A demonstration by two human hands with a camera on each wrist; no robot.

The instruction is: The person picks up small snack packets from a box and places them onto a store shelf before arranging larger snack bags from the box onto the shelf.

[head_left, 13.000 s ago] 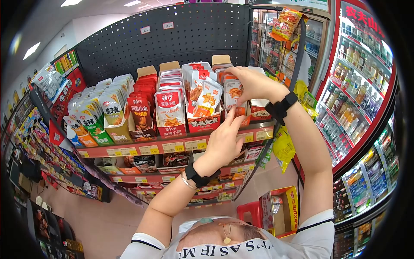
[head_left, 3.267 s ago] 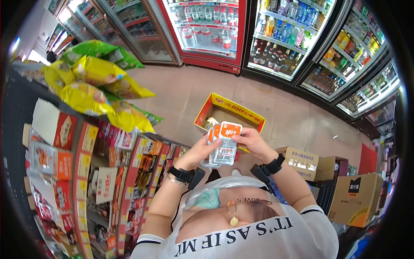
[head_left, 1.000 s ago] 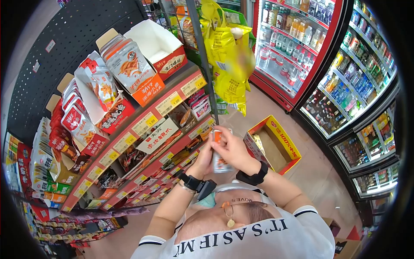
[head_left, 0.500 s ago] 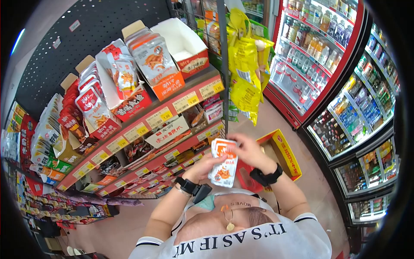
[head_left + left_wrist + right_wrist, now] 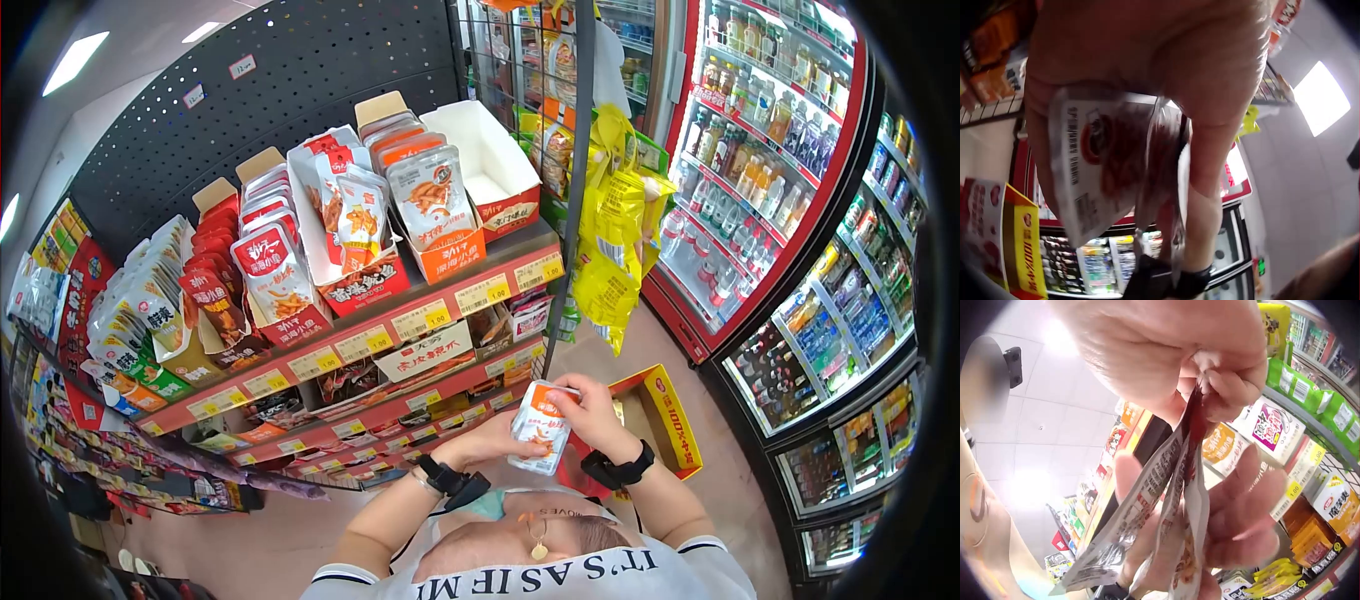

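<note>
Several white and orange snack packets [image 5: 541, 428] are held in a small stack in front of the body. The left hand [image 5: 492, 440] grips their lower left side, thumb over the front packet. At the top edge the right hand [image 5: 592, 412] pinches them. In the left wrist view the left hand [image 5: 1147, 69] curls round the packets [image 5: 1100, 162], one showing its printed back. In the right wrist view the packets [image 5: 1169, 506] fan out downward from the fingertips of the right hand [image 5: 1172, 356], with the left hand's fingers [image 5: 1244, 515] around them.
A shelf [image 5: 370, 340] with boxes of packets stands at the left and ahead; a white box [image 5: 485, 160] is at its right end. Yellow bags [image 5: 612, 235] hang beside it. A yellow-red carton [image 5: 660, 420] sits on the floor; drink fridges [image 5: 765, 150] line the right.
The view has swung back toward the shelf from the floor and fridges. Both hands still hold the packets, the stack now tilted, and the right hand is back at its top edge.
</note>
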